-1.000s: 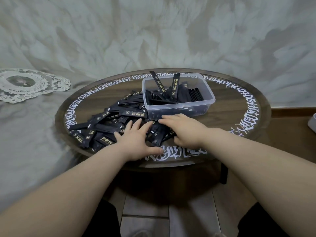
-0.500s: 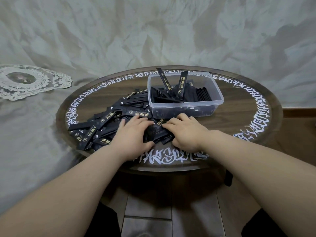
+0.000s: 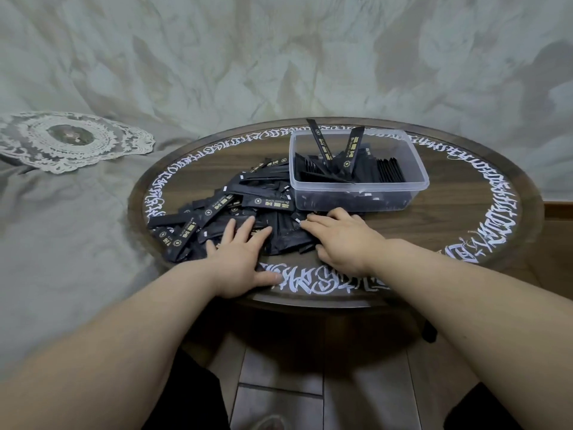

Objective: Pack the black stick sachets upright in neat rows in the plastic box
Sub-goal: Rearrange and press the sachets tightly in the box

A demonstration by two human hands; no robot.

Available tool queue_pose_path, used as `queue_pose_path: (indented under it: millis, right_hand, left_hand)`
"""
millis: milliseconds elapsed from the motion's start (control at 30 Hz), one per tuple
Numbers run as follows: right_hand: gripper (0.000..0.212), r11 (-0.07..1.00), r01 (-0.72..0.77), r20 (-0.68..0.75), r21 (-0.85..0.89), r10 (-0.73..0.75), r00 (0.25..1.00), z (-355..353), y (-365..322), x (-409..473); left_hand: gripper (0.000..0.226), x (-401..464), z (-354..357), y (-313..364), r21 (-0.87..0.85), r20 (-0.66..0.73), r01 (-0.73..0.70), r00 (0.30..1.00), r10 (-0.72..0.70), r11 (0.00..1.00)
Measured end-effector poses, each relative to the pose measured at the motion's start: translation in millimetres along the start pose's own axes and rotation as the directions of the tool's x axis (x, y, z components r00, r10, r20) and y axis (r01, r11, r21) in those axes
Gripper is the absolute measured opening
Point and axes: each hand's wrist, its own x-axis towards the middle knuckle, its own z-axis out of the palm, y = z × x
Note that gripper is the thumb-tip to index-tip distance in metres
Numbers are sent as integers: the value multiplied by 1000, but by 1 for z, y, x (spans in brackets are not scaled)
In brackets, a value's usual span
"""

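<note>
Round dark table (image 3: 465,218) under me: both hands, left hand (image 3: 240,259) and right hand (image 3: 341,240), lie flat gathering the sachet pile (image 3: 235,212) at nine o'clock of the plastic box (image 3: 418,169) (partly filled); next I pinch a bundle and stand it upright.

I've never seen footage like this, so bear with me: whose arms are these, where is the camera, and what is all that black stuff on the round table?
There is no machine here: a person wears one camera on the head, looking forward and down, so the arms are that person's own. The left hand lies flat, fingers spread, on a loose pile of black stick sachets. The right hand rests on the pile's near edge with fingers bent; whether it has a grip on a sachet cannot be seen. Behind stands a clear plastic box, partly filled with sachets, two poking up at a slant. All this sits on a round wooden table with white lettering round its rim.
</note>
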Motion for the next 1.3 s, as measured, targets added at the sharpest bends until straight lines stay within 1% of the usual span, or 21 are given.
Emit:
queue_pose_path:
  millis: [133,233,300,367,433,500,533,600,667,767,833,900,967,1000,1100,1200,1300]
  right_hand:
    - [55,1000,-5,-73,3,6,997,1,-3,3]
    - [53,1000,-18,-135,-20,15,991,-1,-2,1]
    - [54,999,-10,-155,-32,5,988,-3,2,-3]
    - [56,1000,26,-153,2,-26,988,-4,7,-6]
    - [64,998,46,-111,49,-40,993,-4,10,-6]
    - [70,998,21,-36,58,-19,999,-2,10,-4]
    - [69,999,6,-15,47,-5,1000,0,9,-3]
    - [65,1000,-7,-26,30,8,1000,1,8,-2]
    - [60,1000,2,-67,5,-1,998,-1,7,-2]
    - [51,999,13,-93,-45,-17,996,-4,9,-4]
    - [52,998,16,-77,-57,-20,997,-6,11,-7]
    - [55,997,24,-66,-70,-29,997,-9,13,-7]
    - [54,993,27,-73,-114,-36,997,-12,12,-7]
    - [51,989,31,-85,-143,-44,995,-13,11,-6]
    - [37,978,35,-137,-207,-64,989,-10,4,-6]
    - [37,984,38,-161,-172,-67,985,-7,4,-8]
    - [33,987,52,-158,-150,-75,985,-6,11,-12]
  left_hand:
    - [92,14,10,22,-132,-151,-30,988,10,991]
    - [102,15,7,31,-222,-186,-106,980,64,969]
    - [106,10,-2,26,-196,-180,-150,977,115,969]
    - [102,5,-11,13,-126,-144,-152,981,133,980]
    - [98,2,-16,-3,-85,-98,-125,988,117,989]
    - [99,3,-15,-13,-82,-63,-99,994,94,992]
    - [100,4,-13,-15,-90,-49,-88,995,84,992]
    - [103,7,-9,-11,-97,-41,-72,997,68,993]
    - [103,11,-6,-5,-72,-86,-68,994,62,995]
    - [104,13,-4,7,32,-254,-56,965,62,998]
    - [105,16,-2,12,57,-358,-46,931,63,997]
    - [108,21,0,14,-5,-371,-53,928,47,999]
    - [109,25,1,15,-81,-335,-53,942,23,995]
    - [107,26,1,16,-87,-328,-46,944,15,995]
    - [96,26,2,18,-23,-352,-38,935,28,999]
    - [84,26,2,18,-9,-350,-59,935,52,998]
    - [74,26,1,19,-60,-343,-97,937,70,994]
